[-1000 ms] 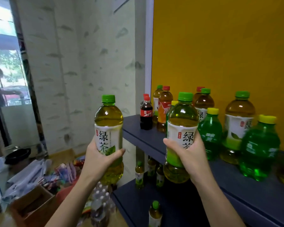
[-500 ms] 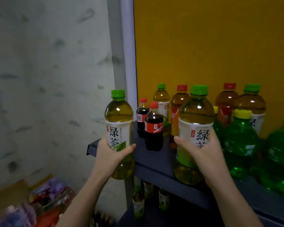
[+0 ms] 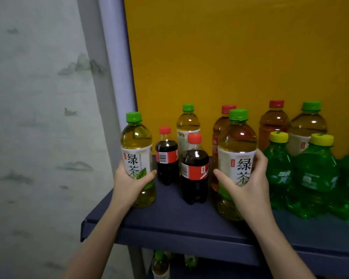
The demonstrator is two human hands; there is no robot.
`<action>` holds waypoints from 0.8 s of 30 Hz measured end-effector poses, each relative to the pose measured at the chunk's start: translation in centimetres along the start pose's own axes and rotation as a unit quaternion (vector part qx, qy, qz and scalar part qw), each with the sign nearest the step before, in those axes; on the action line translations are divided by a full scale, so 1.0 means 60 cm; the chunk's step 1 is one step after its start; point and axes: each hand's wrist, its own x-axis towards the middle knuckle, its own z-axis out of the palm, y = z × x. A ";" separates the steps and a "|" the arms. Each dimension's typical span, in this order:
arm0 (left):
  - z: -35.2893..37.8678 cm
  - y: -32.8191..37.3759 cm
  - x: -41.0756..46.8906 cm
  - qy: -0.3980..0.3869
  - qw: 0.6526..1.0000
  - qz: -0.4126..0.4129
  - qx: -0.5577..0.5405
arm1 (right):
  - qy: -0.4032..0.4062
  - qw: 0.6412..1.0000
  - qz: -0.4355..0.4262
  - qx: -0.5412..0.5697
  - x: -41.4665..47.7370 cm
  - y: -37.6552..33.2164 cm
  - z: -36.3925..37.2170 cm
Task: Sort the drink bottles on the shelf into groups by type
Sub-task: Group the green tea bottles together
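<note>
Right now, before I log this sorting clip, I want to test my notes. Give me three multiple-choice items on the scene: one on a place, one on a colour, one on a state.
1. Where do the two cola bottles stand?
A) on the floor
B) between the two held green tea bottles
C) in a box

2. What colour are the caps of the green soda bottles?
A) red
B) blue
C) yellow

3. What is the left hand doing?
A) gripping a green tea bottle
B) hanging empty
C) holding a cola bottle

Answers:
1 B: the tea in the left hand is on their left, and the tea in the right hand is on their right.
2 C: both caps in plain view are yellow.
3 A: its fingers and thumb curl round the label.
</note>
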 end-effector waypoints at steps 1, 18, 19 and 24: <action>0.000 -0.004 0.008 -0.007 1.000 -0.007 -0.005 | 0.001 1.000 -0.010 -0.014 0.000 0.003 0.003; -0.036 -0.002 0.003 0.108 0.967 0.128 0.191 | 0.038 0.983 -0.111 -0.143 -0.085 -0.037 -0.003; -0.036 0.004 -0.012 0.138 0.950 0.195 0.200 | 0.032 0.981 -0.132 -0.136 -0.094 -0.042 0.003; -0.007 0.007 -0.050 -0.020 0.949 0.254 0.184 | -0.061 0.988 -0.110 -0.089 -0.090 -0.045 0.065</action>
